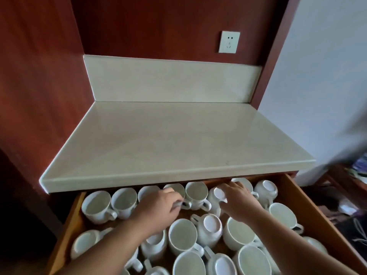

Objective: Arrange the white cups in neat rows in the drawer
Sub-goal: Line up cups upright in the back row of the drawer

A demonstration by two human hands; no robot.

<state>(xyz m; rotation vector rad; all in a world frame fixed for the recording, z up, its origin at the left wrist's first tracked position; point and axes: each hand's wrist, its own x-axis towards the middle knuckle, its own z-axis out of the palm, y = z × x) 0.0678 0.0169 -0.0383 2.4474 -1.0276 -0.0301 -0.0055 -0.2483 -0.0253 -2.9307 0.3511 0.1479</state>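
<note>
An open wooden drawer (pixel 297 197) under a countertop holds several white cups, some upright, some upside down. Along the back, upright cups (pixel 97 206) stand side by side in a row. My left hand (pixel 158 205) pinches the handle of an upright cup (pixel 175 189) in that back row. My right hand (pixel 238 199) grips an overturned cup (pixel 217 197) next to it, thumb on its base. Nearer me the cups (pixel 184 235) lie jumbled, with handles pointing different ways.
A cream countertop (pixel 178 139) overhangs the drawer's back part and hides the far cups' rims. A wall socket (pixel 229 42) sits on the red-brown panel behind. At the right are a white wall and blurred items on the floor (pixel 347 207).
</note>
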